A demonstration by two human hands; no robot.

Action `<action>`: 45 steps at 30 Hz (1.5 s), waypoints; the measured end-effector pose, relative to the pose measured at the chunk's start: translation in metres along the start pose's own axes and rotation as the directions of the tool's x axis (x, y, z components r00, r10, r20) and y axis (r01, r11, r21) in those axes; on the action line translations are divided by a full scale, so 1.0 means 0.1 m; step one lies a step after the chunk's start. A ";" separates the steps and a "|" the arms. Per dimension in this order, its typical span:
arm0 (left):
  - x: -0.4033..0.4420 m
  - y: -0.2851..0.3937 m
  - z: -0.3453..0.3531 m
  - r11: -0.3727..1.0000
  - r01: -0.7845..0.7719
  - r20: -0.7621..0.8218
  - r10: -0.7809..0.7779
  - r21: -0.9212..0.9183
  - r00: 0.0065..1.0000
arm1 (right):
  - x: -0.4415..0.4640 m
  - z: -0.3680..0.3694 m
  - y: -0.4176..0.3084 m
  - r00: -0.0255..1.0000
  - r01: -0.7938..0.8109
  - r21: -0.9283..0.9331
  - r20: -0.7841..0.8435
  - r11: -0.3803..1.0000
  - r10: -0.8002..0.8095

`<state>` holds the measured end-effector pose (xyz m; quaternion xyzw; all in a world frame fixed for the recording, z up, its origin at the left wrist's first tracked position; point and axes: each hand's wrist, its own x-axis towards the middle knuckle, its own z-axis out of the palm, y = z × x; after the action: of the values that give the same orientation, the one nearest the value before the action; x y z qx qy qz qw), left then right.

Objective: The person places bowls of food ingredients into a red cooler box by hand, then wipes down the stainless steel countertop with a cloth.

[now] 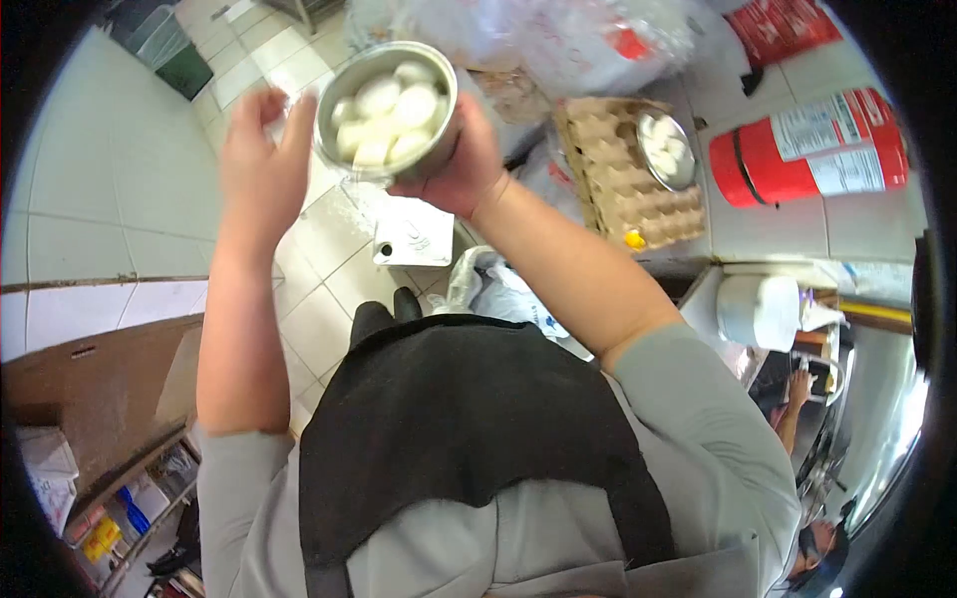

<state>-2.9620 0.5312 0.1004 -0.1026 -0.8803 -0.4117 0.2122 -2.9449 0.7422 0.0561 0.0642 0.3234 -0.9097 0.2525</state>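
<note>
A metal bowl [326,145] filled with several white, rounded pieces that look like peeled eggs [402,108] is held up over the floor. My right hand [469,159] grips it from the right side and beneath, with some fingers hidden by the bowl. Just left of the rim is my left hand [271,149], raised and slightly blurred. Its thumb is stretched up close to the bowl and apart from a bent finger, and nothing shows in it. Whether the thumb touches the rim I cannot tell.
To the right, a cardboard egg tray [598,149] carries a small metal dish [688,179] of similar white pieces. Beside it lies a red fire extinguisher [797,149]. Plastic bags [598,50] sit behind, and a white stool [417,234] stands below. Another person's hand [800,387] shows at right.
</note>
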 end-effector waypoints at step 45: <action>-7.18 1.72 -4.13 0.306 0.928 -0.951 -0.285 -0.211 -0.122 | -1.41 -1.57 -0.58 0.936 -0.247 -0.609 -0.351 0.753 0.024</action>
<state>-2.1430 0.3190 0.1245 0.6765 -0.5800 -0.1506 0.4281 -2.8594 0.9370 0.0044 0.1443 0.6469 -0.6987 0.2691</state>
